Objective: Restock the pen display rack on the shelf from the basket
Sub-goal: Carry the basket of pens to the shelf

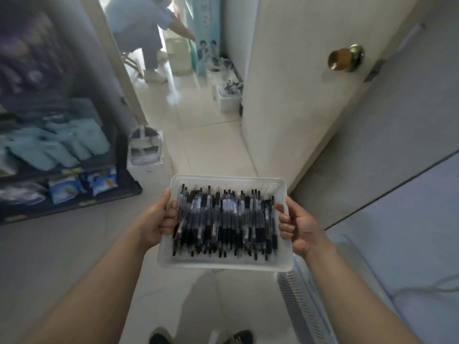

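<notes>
A white rectangular basket (224,263) is held level in front of me, above a tiled floor. Several black-and-clear pens (224,219) lie side by side in it, filling most of its bottom. My left hand (159,220) grips the basket's left rim, thumb on top and fingers underneath. On the opposite rim my right hand (296,225) holds it the same way. No pen display rack is in view.
A dark shelf unit (57,150) with teal packs and blue bags stands at left. An open cream door (310,95) with a brass knob (344,58) is at right. A person (146,33) bends over beyond the doorway. White bins (228,95) line the far wall.
</notes>
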`<state>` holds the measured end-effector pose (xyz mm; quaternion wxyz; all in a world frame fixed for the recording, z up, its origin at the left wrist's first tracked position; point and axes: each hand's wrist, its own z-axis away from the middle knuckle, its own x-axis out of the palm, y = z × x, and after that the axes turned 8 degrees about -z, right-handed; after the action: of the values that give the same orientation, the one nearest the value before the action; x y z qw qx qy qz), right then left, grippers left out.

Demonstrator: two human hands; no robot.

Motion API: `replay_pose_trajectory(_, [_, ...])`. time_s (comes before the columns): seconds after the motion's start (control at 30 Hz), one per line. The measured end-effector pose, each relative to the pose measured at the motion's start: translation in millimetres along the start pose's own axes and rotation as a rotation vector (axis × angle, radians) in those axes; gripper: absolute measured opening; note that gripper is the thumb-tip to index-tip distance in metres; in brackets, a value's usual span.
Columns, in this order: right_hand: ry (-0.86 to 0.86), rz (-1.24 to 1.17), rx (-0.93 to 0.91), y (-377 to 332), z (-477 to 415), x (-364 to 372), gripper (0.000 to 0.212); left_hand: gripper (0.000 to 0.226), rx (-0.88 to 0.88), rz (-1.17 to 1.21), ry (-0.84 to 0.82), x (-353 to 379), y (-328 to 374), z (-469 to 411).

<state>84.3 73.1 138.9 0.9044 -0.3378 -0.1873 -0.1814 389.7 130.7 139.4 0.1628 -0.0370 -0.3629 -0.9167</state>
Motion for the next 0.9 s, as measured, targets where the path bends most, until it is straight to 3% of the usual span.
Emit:
replay_pose_trajectory(0.53, [-0.370,0.394,0.311,188,4,327,0.030,0.045,0.148,0.411,0.489,-324,-35,187])
replay_pose_trajectory(0.7, [-0.473,0.657,0.304,265,13,424,0.031,0.046,0.190,0.566,0.632,-402,-67,244])
replay_pose_trajectory(0.9, [-0.594,0.784,0.407,364,18,523,0.032,0.046,0.242,0.748,0.799,-478,-106,304])
